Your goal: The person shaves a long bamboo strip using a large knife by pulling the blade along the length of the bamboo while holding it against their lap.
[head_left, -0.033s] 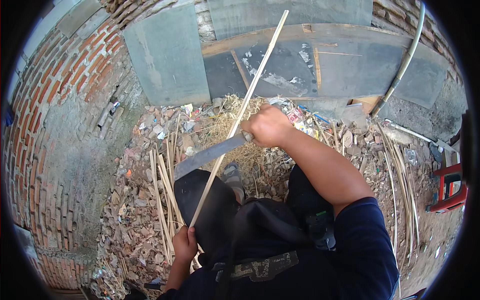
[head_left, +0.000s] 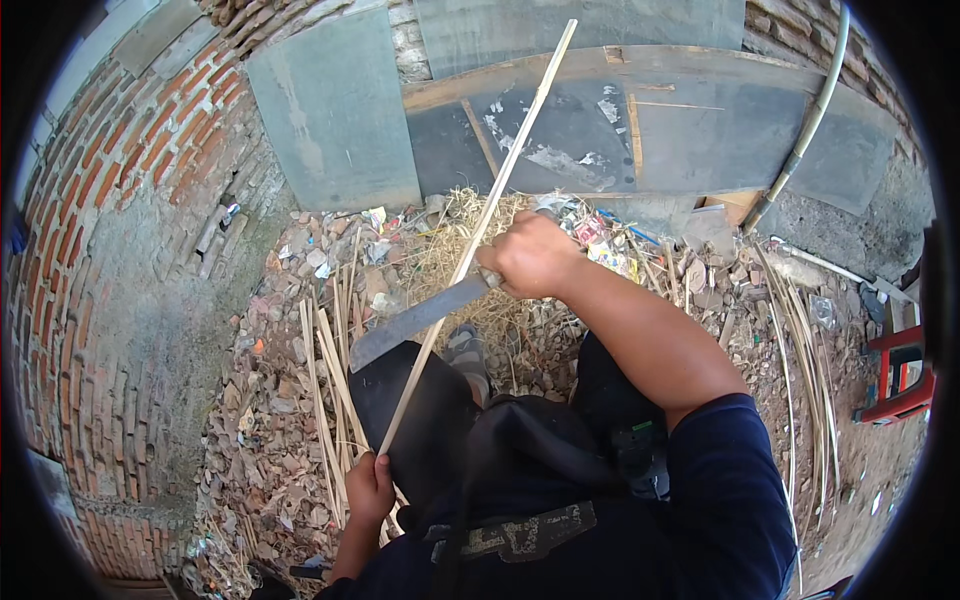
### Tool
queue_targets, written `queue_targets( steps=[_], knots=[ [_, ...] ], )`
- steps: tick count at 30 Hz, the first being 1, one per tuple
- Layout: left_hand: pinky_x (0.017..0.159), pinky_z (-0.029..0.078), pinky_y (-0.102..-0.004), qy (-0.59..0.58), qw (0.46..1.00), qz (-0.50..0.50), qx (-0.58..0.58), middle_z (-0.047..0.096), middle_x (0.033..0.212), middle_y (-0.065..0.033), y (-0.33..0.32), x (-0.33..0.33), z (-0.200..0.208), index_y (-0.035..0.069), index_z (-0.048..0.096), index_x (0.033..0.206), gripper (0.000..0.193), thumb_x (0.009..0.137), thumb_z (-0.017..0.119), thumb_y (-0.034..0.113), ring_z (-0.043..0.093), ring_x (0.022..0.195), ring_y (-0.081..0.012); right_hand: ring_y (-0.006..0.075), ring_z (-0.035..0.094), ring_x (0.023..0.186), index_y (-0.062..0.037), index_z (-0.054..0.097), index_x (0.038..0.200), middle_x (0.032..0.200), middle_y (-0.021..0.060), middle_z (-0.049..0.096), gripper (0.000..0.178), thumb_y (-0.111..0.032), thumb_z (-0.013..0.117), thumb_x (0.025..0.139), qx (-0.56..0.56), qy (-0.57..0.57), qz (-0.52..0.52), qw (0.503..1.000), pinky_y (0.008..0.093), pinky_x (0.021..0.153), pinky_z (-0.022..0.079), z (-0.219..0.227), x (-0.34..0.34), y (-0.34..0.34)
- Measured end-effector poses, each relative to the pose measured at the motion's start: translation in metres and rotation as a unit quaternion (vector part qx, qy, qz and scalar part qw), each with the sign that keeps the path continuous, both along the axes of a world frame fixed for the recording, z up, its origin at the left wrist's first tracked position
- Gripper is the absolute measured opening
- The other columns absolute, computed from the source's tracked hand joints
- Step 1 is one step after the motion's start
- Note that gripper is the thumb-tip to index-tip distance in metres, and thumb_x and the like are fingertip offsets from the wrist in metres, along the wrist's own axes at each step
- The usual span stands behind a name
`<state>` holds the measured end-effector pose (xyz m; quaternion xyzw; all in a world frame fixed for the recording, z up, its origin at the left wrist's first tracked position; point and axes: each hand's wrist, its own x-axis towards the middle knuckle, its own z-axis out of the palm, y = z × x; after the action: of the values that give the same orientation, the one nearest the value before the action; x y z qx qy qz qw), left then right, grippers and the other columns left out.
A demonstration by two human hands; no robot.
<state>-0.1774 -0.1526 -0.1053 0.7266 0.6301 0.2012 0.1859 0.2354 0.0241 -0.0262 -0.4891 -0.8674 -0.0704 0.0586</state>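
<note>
A long, thin, pale strip of bamboo or wood (head_left: 505, 175) slants from my left knee up toward the boards ahead. My left hand (head_left: 370, 490), low beside the knee, is closed around its near end. In my right hand (head_left: 540, 255), the fist wraps the handle of a machete-like knife with a wide grey blade (head_left: 410, 320). That blade crosses the strip about midway, its tip pointing left above my dark-clad left knee (head_left: 400, 375). Part of the handle is hidden by my fingers.
Several pale strips (head_left: 335, 385) lie at my left, and more (head_left: 805, 370) at the right. Curly shavings (head_left: 465, 215) cover rubble and litter ahead. Grey boards (head_left: 335, 120), a slanting pole (head_left: 800, 150) and a brick wall (head_left: 110, 230) surround me. A red stool (head_left: 895, 380) stands right.
The blade has tilted slightly, its tip a little lower, and my right hand has shifted very slightly. My left hand and the strip stay almost in place.
</note>
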Motion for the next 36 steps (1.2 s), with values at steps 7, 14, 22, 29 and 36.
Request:
queue_targets(
  steps=[7, 14, 22, 29, 36],
  knots=[
    [0.05, 0.042, -0.0452, 0.025, 1.0, 0.011, 0.004, 0.053, 0.057, -0.019, -0.014, -0.026, 0.001, 0.003, 0.053, 0.075, 0.038, 0.103, 0.053, 0.028, 0.058, 0.053, -0.0407, 0.0362, 0.068, 0.076, -0.013, 0.065, 0.089, 0.078, 0.013, 0.071, 0.016, -0.022, 0.067, 0.076, 0.072, 0.128, -0.223, 0.964, 0.0461, 0.079, 0.054, -0.022, 0.078, 0.025],
    [0.051, 0.043, -0.0443, -0.001, 1.0, 0.001, -0.012, 0.055, 0.059, -0.019, -0.015, -0.03, -0.007, 0.002, 0.054, 0.077, 0.038, 0.104, 0.052, 0.029, 0.058, 0.054, -0.0402, 0.0352, 0.071, 0.088, -0.0136, 0.069, 0.095, 0.087, 0.0136, 0.073, 0.021, -0.022, 0.068, 0.076, 0.012, 0.208, -0.242, 0.948, 0.0491, 0.081, 0.056, -0.004, 0.057, 0.01],
    [0.051, 0.042, -0.044, -0.013, 1.0, 0.005, -0.013, 0.053, 0.058, -0.0174, -0.016, -0.018, -0.004, 0.002, 0.052, 0.076, 0.04, 0.105, 0.049, 0.029, 0.058, 0.053, -0.0371, 0.0278, 0.071, 0.081, -0.0182, 0.07, 0.091, 0.079, 0.0065, 0.072, 0.016, -0.024, 0.07, 0.075, -0.022, 0.042, -0.019, 0.999, 0.0429, 0.078, 0.054, -0.008, 0.002, 0.0],
    [0.05, 0.042, -0.0474, 0.011, 1.0, 0.011, 0.012, 0.053, 0.056, -0.0191, -0.027, -0.039, -0.019, 0.003, 0.051, 0.076, 0.037, 0.103, 0.05, 0.028, 0.057, 0.054, -0.0433, 0.031, 0.067, 0.073, -0.0155, 0.064, 0.084, 0.073, 0.0091, 0.068, 0.013, -0.021, 0.07, 0.073, 0.088, 0.167, -0.157, 0.969, 0.0437, 0.078, 0.052, -0.016, 0.068, 0.023],
    [0.05, 0.041, -0.0482, 0.029, 0.999, 0.008, -0.023, 0.052, 0.055, -0.02, -0.027, -0.039, -0.011, 0.003, 0.051, 0.076, 0.037, 0.103, 0.051, 0.028, 0.056, 0.053, -0.044, 0.0376, 0.068, 0.081, -0.0131, 0.065, 0.088, 0.077, 0.0146, 0.069, 0.017, -0.021, 0.069, 0.074, 0.05, 0.219, -0.232, 0.947, 0.0503, 0.075, 0.054, -0.015, 0.072, 0.016]
  ],
)
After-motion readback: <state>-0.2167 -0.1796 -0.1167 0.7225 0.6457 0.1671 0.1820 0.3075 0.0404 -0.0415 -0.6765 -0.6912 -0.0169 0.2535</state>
